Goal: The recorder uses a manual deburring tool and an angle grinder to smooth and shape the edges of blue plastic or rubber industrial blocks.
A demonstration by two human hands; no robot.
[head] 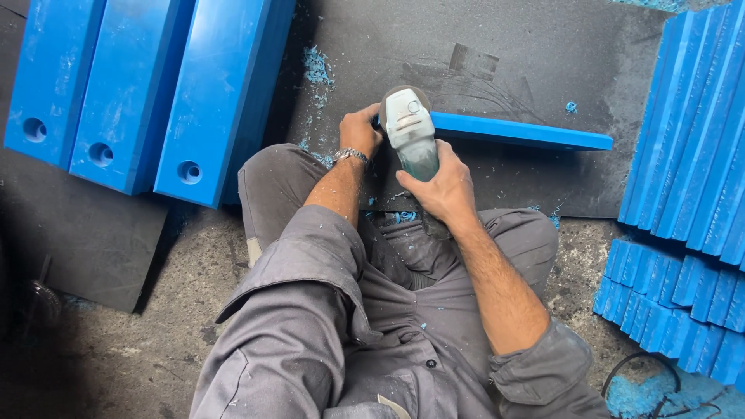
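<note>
A grey and teal angle grinder [409, 132] is gripped by my right hand [442, 186] around its body. Its head rests at the left end of a thin blue plastic strip [518, 133] that stands on edge on a dark mat [504, 62]. My left hand [360, 129], with a metal watch at the wrist, holds that left end of the strip beside the grinder head. I sit on the floor in grey overalls, knees apart, with blue shavings on my lap.
Three thick blue blocks [128, 93] with round holes lie at the upper left. Many thin blue strips [694, 147] are stacked at the right, shorter pieces [667, 306] below them. Blue shavings [317, 70] dot the mat. A black cable [636, 368] lies at the lower right.
</note>
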